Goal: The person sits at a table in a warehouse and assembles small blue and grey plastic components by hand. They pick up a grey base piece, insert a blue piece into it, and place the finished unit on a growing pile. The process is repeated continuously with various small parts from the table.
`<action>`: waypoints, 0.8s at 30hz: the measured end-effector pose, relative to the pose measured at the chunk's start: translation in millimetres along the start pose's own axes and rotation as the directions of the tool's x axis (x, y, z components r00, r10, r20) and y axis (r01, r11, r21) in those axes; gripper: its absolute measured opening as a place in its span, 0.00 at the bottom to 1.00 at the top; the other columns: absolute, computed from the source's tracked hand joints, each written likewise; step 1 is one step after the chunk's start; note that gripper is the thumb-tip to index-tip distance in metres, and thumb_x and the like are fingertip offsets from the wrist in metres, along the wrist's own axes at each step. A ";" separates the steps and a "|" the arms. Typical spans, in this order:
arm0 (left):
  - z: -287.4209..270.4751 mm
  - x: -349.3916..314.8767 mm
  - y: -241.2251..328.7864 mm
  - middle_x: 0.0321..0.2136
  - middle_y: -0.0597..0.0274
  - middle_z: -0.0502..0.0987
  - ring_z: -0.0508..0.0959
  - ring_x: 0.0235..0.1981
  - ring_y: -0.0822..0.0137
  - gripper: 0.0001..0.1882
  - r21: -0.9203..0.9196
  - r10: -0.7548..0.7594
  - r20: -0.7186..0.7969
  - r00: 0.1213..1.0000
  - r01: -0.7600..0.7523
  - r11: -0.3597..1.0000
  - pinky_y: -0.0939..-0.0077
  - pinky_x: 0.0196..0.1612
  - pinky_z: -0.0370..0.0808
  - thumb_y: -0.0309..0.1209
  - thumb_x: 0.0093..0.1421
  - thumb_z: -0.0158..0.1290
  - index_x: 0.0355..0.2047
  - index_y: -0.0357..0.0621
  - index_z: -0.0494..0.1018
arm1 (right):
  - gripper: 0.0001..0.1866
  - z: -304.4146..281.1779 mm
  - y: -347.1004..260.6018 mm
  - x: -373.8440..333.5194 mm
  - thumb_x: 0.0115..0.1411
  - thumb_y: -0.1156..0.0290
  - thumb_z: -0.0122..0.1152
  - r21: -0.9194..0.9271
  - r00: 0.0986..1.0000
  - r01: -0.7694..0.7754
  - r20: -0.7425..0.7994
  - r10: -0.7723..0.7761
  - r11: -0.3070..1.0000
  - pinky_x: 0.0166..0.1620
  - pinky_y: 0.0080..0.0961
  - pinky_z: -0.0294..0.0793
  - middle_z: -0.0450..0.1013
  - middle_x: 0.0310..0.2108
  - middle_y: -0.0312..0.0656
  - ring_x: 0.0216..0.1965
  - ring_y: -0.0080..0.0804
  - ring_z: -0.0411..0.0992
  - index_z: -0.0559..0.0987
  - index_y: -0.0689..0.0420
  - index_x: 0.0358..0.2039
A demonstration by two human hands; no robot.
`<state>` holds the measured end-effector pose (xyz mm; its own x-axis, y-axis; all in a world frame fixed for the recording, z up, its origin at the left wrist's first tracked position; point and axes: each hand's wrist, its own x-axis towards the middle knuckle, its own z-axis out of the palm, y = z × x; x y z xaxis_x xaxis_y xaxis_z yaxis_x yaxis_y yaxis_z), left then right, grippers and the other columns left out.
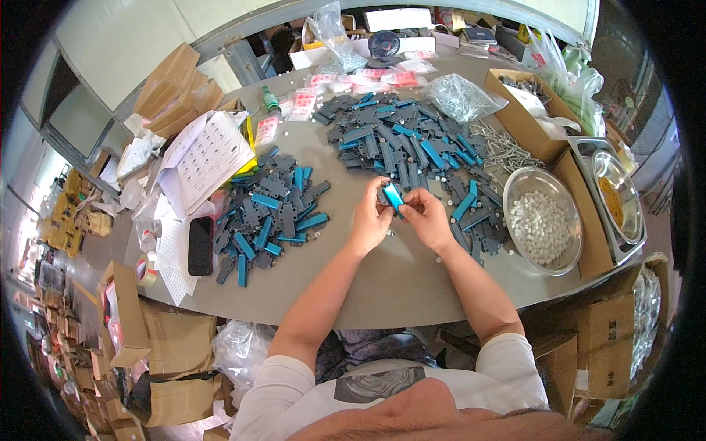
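At the middle of the grey surface [412, 283]: both hands meet over a bare patch, between two heaps of parts.
Left hand [371, 220]: its grip is clamped on the left side of a small part, fingers curled round it.
Right hand [426, 219]: its grip is pinched on the right side of the same part, thumb and fingertips together on it.
Held part [393, 195]: a small grey plastic piece with a bright blue strip on top, raised just above the surface, touching both hands.
Left heap [268, 217]: grey and blue parts of the same kind, lying loose to the left of the hands.
Far heap [401, 140]: a wider spread of the same grey and blue parts, beyond the hands and running round to their right.
Steel bowl [544, 219]: round, at the right, holding small white pieces; near the right hand but apart from it.
Metal pins [504, 151]: a loose silver pile just beyond the bowl.
Black phone [200, 245]: flat on printed papers at the left edge of the surface.
Cardboard box [523, 110]: open, at the far right.
Small fan [384, 45]: at the far edge, well apart from the hands.
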<state>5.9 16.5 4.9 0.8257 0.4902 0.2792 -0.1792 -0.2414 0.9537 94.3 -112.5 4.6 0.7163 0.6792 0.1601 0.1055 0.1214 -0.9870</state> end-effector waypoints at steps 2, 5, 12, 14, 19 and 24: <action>-1.7 -0.8 7.0 0.37 0.59 0.73 0.74 0.30 0.75 0.29 0.048 0.002 0.024 1.000 -0.003 0.999 0.80 0.34 0.73 0.12 0.52 0.48 0.54 0.46 0.60 | 0.07 -1.2 0.0 -0.6 0.57 0.78 0.61 -0.021 1.000 -0.012 -0.014 0.011 1.000 0.30 0.19 0.72 0.73 0.25 0.35 0.27 0.19 0.72 0.72 0.62 0.34; -2.6 0.6 1.9 0.38 0.61 0.73 0.73 0.30 0.77 0.23 -0.102 0.079 0.019 0.997 -0.076 0.992 0.82 0.35 0.72 0.16 0.56 0.49 0.52 0.41 0.63 | 0.08 -0.4 -5.4 -2.6 0.55 0.76 0.63 -0.087 0.999 -0.017 -0.036 0.014 0.996 0.28 0.19 0.71 0.73 0.25 0.36 0.25 0.20 0.72 0.73 0.62 0.33; -9.2 4.0 9.5 0.33 0.67 0.74 0.73 0.34 0.79 0.13 -0.224 -0.041 -0.041 0.998 0.031 0.974 0.80 0.38 0.73 0.29 0.61 0.55 0.44 0.38 0.69 | 0.13 2.4 -13.8 -6.4 0.57 0.64 0.62 -0.440 0.995 0.047 -0.055 -0.079 0.897 0.32 0.33 0.73 0.75 0.27 0.50 0.27 0.44 0.75 0.76 0.63 0.33; -12.0 3.6 16.2 0.33 0.66 0.75 0.75 0.34 0.76 0.12 -0.359 -0.127 -0.085 0.988 0.088 0.929 0.77 0.39 0.75 0.31 0.62 0.55 0.43 0.39 0.70 | 0.16 4.5 -26.4 -8.6 0.59 0.60 0.60 -0.469 1.000 0.011 0.016 -0.004 0.883 0.33 0.37 0.72 0.74 0.27 0.53 0.29 0.50 0.74 0.76 0.63 0.33; -17.4 7.1 12.8 0.33 0.64 0.77 0.78 0.35 0.70 0.09 -0.597 -0.215 -0.017 0.977 0.162 0.786 0.70 0.42 0.76 0.32 0.62 0.54 0.39 0.42 0.70 | 0.19 0.7 -33.9 -6.8 0.60 0.57 0.58 -0.539 0.991 0.067 0.135 0.008 0.840 0.31 0.41 0.69 0.71 0.25 0.57 0.28 0.55 0.71 0.75 0.63 0.29; -16.6 7.8 6.8 0.34 0.62 0.77 0.79 0.37 0.67 0.08 -0.659 -0.222 0.036 0.974 0.190 0.728 0.67 0.44 0.76 0.32 0.62 0.55 0.38 0.43 0.70 | 0.18 -2.2 -34.0 -7.2 0.59 0.58 0.58 -0.554 0.983 0.170 0.148 -0.104 0.815 0.29 0.42 0.66 0.69 0.23 0.55 0.26 0.56 0.69 0.74 0.63 0.26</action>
<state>2.3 32.6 15.4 0.8636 0.5010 0.0562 -0.3256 0.4691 0.8209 87.1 -123.1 37.0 0.5913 0.7626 0.2625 0.5895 -0.1865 -0.7860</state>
